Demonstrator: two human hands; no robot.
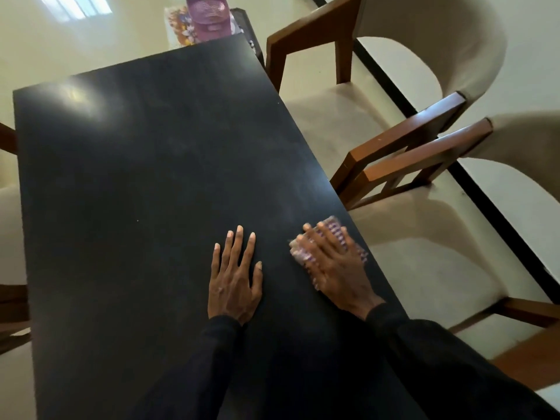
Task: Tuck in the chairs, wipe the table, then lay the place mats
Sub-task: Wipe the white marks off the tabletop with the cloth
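A black rectangular table [136, 177] fills the middle of the head view. My right hand [336, 268] presses flat on a folded pink and purple checked cloth [333, 225] near the table's right edge; the hand and cloth are blurred. Just left of it, my left hand [235, 280] lies flat on the bare tabletop with fingers spread and nothing in it. Two wooden chairs with cream cushions stand along the right side, one far [348, 122] and one near [439, 253], both with their seats mostly outside the table edge.
Part of another wooden chair [12, 307] shows at the left edge. Beyond the table's far end sit a purple container [207, 18] and a flowered item [178, 25]. A pale floor and a wall with a black baseboard [485, 201] lie to the right.
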